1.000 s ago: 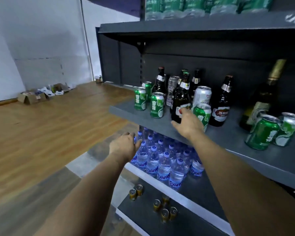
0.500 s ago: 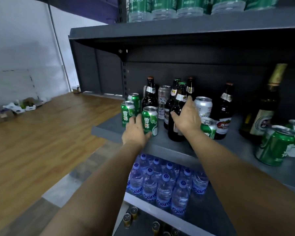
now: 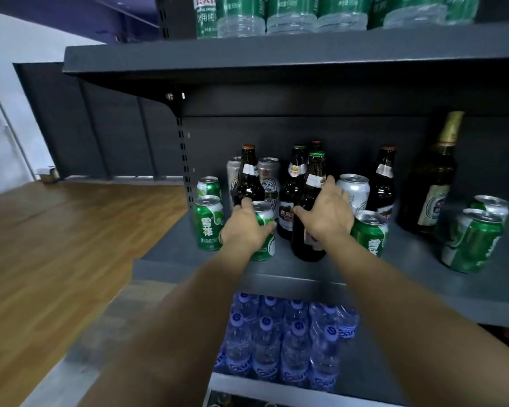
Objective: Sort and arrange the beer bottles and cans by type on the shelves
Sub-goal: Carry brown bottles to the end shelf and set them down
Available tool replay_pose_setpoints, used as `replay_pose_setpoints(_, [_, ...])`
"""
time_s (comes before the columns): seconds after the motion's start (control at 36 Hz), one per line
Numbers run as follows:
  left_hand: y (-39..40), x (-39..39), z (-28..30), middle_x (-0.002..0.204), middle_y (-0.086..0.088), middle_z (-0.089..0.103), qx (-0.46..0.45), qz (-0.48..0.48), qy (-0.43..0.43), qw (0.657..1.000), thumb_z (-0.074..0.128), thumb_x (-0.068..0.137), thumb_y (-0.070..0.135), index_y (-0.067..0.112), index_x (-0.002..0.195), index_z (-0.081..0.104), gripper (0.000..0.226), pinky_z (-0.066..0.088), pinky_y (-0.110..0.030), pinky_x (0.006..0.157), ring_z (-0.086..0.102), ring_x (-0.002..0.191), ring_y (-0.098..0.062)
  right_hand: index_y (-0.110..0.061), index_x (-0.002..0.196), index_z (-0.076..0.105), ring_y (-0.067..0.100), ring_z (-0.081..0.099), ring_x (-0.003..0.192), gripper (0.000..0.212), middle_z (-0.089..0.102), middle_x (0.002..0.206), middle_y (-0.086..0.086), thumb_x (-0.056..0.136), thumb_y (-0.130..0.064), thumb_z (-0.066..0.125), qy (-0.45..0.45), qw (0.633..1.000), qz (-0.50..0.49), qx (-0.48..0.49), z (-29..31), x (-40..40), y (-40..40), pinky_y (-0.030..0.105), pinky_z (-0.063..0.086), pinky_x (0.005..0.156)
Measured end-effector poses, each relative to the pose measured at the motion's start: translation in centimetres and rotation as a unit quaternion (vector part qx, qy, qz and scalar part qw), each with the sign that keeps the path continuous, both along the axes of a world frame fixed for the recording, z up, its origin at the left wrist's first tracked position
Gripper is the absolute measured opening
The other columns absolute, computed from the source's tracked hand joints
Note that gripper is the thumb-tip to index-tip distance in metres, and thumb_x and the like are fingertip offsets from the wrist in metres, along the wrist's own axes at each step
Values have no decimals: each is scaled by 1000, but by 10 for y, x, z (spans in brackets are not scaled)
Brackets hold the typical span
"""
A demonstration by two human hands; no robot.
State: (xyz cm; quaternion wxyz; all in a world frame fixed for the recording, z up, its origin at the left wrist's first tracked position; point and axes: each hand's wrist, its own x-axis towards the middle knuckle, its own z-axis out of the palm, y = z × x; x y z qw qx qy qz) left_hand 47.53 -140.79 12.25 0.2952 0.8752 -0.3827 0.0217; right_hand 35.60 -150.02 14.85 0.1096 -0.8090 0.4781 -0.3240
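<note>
Green can (image 3: 263, 230) at the front of the middle shelf (image 3: 188, 259) has the left hand (image 3: 243, 227) wrapped round it, and the right hand's (image 3: 328, 214) grip holds a brown bottle (image 3: 307, 218) right beside it. Blue-capped water bottles (image 3: 279, 342) fill the shelf below.

The middle shelf (image 3: 423, 268) is crowded at its left: green cans (image 3: 207, 223) stand at the front edge, with brown bottles (image 3: 291, 195) and silver cans (image 3: 269, 180) packed close behind them. A bare strip of shelf lies open between that cluster and the tall bottle (image 3: 431, 189). The upper shelf (image 3: 276, 54) overhangs, leaving open room above the bottle caps.
</note>
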Motion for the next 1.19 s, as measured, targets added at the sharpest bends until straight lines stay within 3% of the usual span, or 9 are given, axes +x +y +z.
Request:
replay_pose_setpoints(0.08, [6,2,6,124,-9,55,30,24,-56,998,63,83,54,15,127,40,63,44,-39,85,52,115,-29,-7,130,37,29,40,124,74,47,133,12,79,-48,73,6,1000,-20,-1,2,1,5,39,42,92])
replay_pose_setpoints(0.19, [19,10,15,117,-4,60,116,54,-201,971,55,80,66,17,125,43,67,32,-38,94,44,118,-25,-8,123,38,30,40,124,72,47,131,12,77,-49,75,11,1000,-25,5,6,-2,9,39,41,91])
replay_pose_setpoints(0.47, [30,28,23,131,-6,42,151,79,-223,960,52,79,71,18,134,45,77,28,-38,102,33,125,-25,-9,131,27,34,52,118,76,47,133,10,82,-45,72,-20,998,-7,51,-3,4,9,39,40,75])
replay_pose_setpoints(0.58, [26,26,24,137,-8,38,155,76,-188,967,51,78,73,16,139,40,84,25,-40,106,29,132,-26,-11,141,19,33,50,121,89,42,138,10,79,-41,76,-33,998,-5,44,-9,5,9,37,40,75])
replay_pose_setpoints(0.75, [10,24,37,148,-10,36,69,83,-89,990,45,82,75,13,151,21,96,9,-52,116,25,141,-29,-12,141,20,32,52,118,85,42,138,8,81,-39,74,-48,998,-3,35,-15,6,5,35,37,72])
replay_pose_setpoints(0.89, [-18,32,55,150,-11,38,10,104,1,995,52,89,61,7,152,14,91,3,-50,118,22,144,-29,-12,136,26,30,51,120,79,45,136,5,80,-44,72,-50,999,-4,14,-22,4,2,35,39,72])
replay_pose_setpoints(0.97, [-34,38,58,152,-14,34,-50,84,65,993,57,91,50,5,152,5,92,14,-44,118,21,144,-31,-12,133,29,30,51,119,76,47,133,5,79,-44,72,-59,998,0,0,-25,5,1,37,42,76])
replay_pose_setpoints(1.06, [-50,45,60,152,-16,34,-150,41,157,975,63,91,38,3,150,5,90,33,-43,111,33,138,-35,-12,129,31,29,50,118,72,48,129,5,78,-43,72,-68,998,-1,-8,-26,6,0,38,45,80])
replay_pose_setpoints(1.19, [-60,45,71,139,-16,46,-200,64,224,952,74,83,29,4,136,34,71,46,-41,100,48,124,-34,-12,130,31,28,49,118,75,48,128,5,77,-44,72,-74,997,-3,-23,-29,7,-1,38,46,82])
